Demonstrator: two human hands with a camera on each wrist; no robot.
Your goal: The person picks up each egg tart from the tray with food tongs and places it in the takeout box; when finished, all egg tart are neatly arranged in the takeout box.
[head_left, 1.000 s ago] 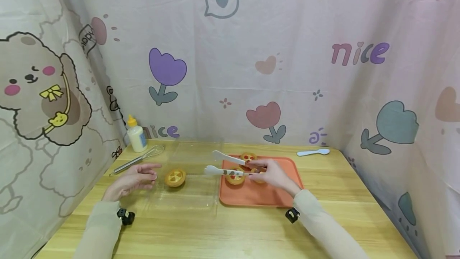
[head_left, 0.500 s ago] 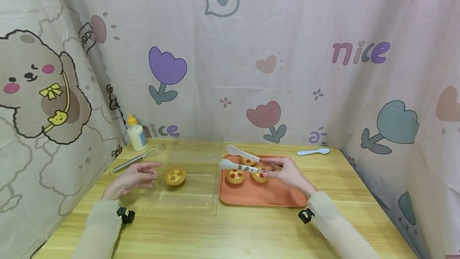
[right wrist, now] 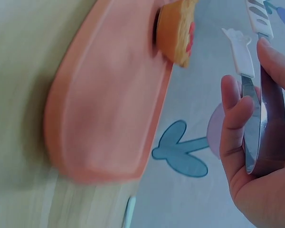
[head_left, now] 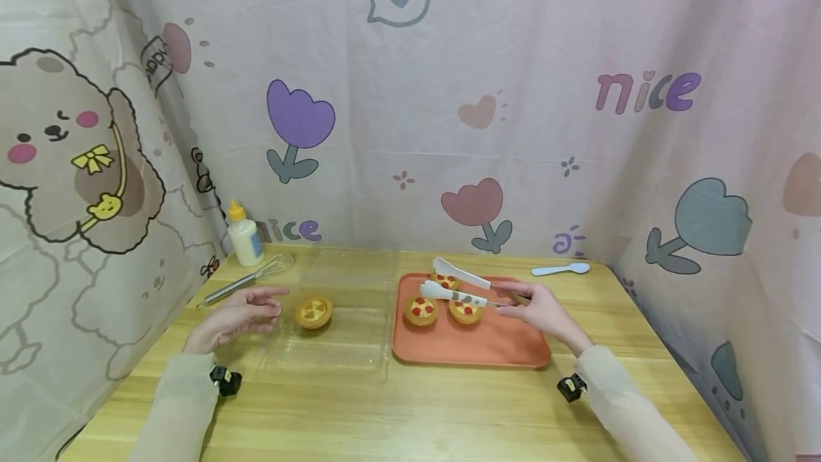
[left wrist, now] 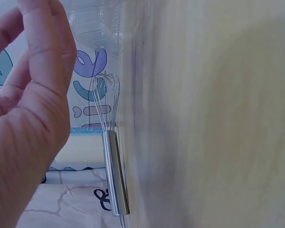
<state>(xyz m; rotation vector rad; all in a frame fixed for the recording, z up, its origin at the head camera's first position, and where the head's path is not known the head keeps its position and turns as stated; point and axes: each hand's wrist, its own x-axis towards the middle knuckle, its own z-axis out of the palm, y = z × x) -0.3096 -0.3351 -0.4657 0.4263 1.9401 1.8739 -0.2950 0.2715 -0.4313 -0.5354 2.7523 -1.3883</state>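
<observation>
My right hand holds a pair of tongs with white tips and a metal handle, above an orange tray. The tongs' tips stand apart with nothing between them. Three tarts with red topping sit on the tray, among them a front left tart and a front right tart. A yellow-topped tart lies in a clear plastic box at the left. Beside that box my left hand hovers with loosely bent fingers, holding nothing; a whisk shows near it in the left wrist view.
A white squeeze bottle with a yellow cap stands at the back left. At the back right lies a pale spoon. The box's raised clear lid stands behind its base. A printed curtain hangs behind the table.
My right hand has moved to the right with the tongs, uncovering the front tarts on the tray. My left hand stays about where it was.
</observation>
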